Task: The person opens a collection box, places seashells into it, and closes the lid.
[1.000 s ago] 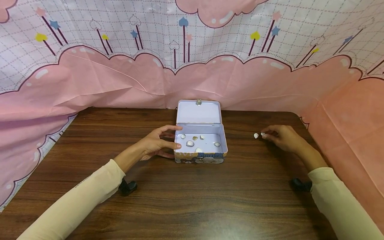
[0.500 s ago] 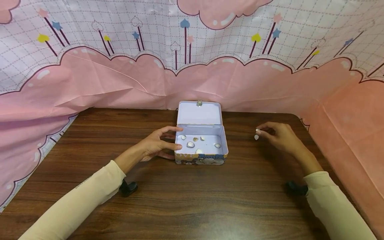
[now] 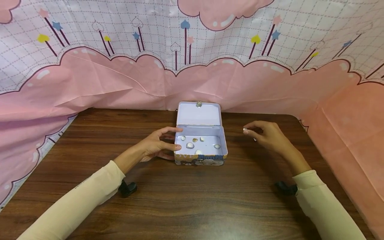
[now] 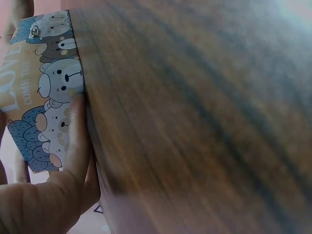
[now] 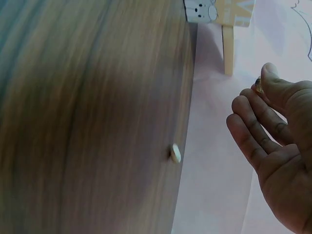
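Note:
A small tin box [image 3: 201, 159] with cartoon bears on its side stands with its lid [image 3: 199, 114] raised at the back. Several seashells [image 3: 190, 145] lie scattered on its pale floor. My left hand [image 3: 154, 143] holds the box's left end, thumb and index fingertips at the rim, other fingers low against the outside. Right of the box, my right hand [image 3: 268, 135] pinches a small white seashell [image 3: 245, 129] between thumb and index finger; its other fingers extend loosely in the right wrist view. Below that hand, another white seashell [image 5: 175, 153] lies on the table.
The dark wood-grain table [image 3: 192, 200] carries the box near its back edge. Behind it and on the right hangs a pink and white printed cloth [image 3: 135, 80]. Black wrist mounts [image 3: 127, 189] show below both sleeves.
My right hand has picked up one of the two shells on the right and moved left with it toward the box. The left hand has stayed at the box.

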A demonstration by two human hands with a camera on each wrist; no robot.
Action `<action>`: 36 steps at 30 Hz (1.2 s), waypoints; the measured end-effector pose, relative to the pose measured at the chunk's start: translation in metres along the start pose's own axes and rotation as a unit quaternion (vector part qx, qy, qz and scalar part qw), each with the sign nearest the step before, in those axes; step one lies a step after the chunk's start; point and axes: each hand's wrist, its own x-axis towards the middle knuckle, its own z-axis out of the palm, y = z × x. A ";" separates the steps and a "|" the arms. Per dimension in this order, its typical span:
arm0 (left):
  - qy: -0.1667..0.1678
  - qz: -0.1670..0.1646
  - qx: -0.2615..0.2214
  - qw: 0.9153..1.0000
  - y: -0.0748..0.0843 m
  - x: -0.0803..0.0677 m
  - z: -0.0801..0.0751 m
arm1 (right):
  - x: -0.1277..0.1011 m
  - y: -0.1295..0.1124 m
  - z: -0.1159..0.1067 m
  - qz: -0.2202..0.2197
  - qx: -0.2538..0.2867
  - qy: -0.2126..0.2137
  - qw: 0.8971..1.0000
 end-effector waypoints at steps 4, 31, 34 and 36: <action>-0.002 -0.002 -0.001 1.000 0.002 0.000 0.001 | 0.005 -0.006 0.003 -0.012 0.012 -0.003 1.000; 0.003 -0.006 -0.007 1.000 0.001 0.003 0.000 | 0.028 -0.059 0.022 -0.053 0.102 -0.013 0.993; 0.003 -0.005 -0.007 1.000 0.001 0.002 0.000 | 0.031 -0.066 0.025 -0.063 0.104 -0.015 0.992; 0.003 -0.005 -0.006 1.000 0.001 0.002 -0.001 | 0.033 -0.070 0.027 -0.071 0.104 -0.016 0.992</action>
